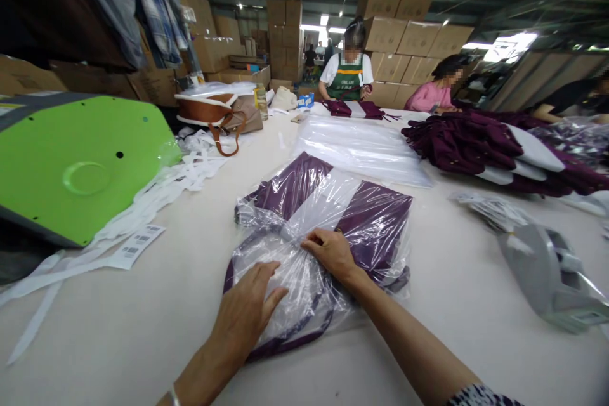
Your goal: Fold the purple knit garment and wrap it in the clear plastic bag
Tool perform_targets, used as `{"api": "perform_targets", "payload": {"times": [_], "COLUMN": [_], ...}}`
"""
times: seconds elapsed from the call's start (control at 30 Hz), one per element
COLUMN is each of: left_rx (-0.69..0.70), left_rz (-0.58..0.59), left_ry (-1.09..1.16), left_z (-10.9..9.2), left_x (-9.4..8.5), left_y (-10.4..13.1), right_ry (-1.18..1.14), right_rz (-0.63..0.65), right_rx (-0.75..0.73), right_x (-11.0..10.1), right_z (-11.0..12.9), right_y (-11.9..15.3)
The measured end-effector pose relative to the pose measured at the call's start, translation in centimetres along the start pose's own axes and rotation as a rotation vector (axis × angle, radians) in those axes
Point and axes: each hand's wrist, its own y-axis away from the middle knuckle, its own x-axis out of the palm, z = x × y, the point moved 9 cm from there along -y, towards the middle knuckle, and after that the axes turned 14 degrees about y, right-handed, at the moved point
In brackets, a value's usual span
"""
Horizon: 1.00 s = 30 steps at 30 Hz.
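The left hand (247, 304) is over the near part of a clear bag (378, 219), its grip loosely open, thumb apart from fingers; whether it touches the film I cannot tell. The right hand (333, 254) has its grip closed in a pinch on gathered film near the bag's middle. Inside lies purple and white cloth (302, 184), flat on the tabletop (157, 323). To the right sits a grey dispenser (547, 273); to the left, white strips (162, 196) beside a green panel (85, 158). Beyond are clear sheets (356, 143), a purple pile (466, 139), then a person in a green apron (349, 78) before stacked boxes (387, 33).
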Motion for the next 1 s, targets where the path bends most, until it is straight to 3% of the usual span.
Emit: {"api": "perform_targets", "payload": {"times": [0.07, 0.13, 0.2, 0.3, 0.5, 0.87, 1.0], "left_rx": [0.120, 0.180, 0.190, 0.133, 0.083, 0.097, 0.092], "left_rz": [-0.037, -0.007, 0.072, 0.137, 0.140, 0.136, 0.233], "left_ry": [-0.050, -0.069, -0.061, -0.031, 0.158, 0.372, 0.299], "left_z": [-1.8, -2.7, -2.7, -1.4, 0.4, -0.6, -1.0], "left_x": [-0.9, -0.5, 0.8, 2.7, 3.5, 2.9, 3.8], "left_y": [-3.3, -6.8, -9.7, -12.1, -12.9, -13.3, -13.2], "right_ry": [0.028, 0.047, 0.058, 0.065, 0.033, -0.186, -0.214], "right_rz": [0.002, 0.000, 0.004, 0.014, 0.008, -0.113, -0.122], "right_rx": [0.022, 0.034, 0.039, 0.057, 0.078, 0.024, 0.019], "right_x": [0.0, 0.0, 0.1, 0.2, 0.4, 0.4, 0.4], "right_z": [-0.2, -0.3, -0.4, -0.5, -0.7, -1.5, -1.5], "right_y": [0.0, 0.0, -0.1, -0.3, -0.4, 0.0, 0.2]}}
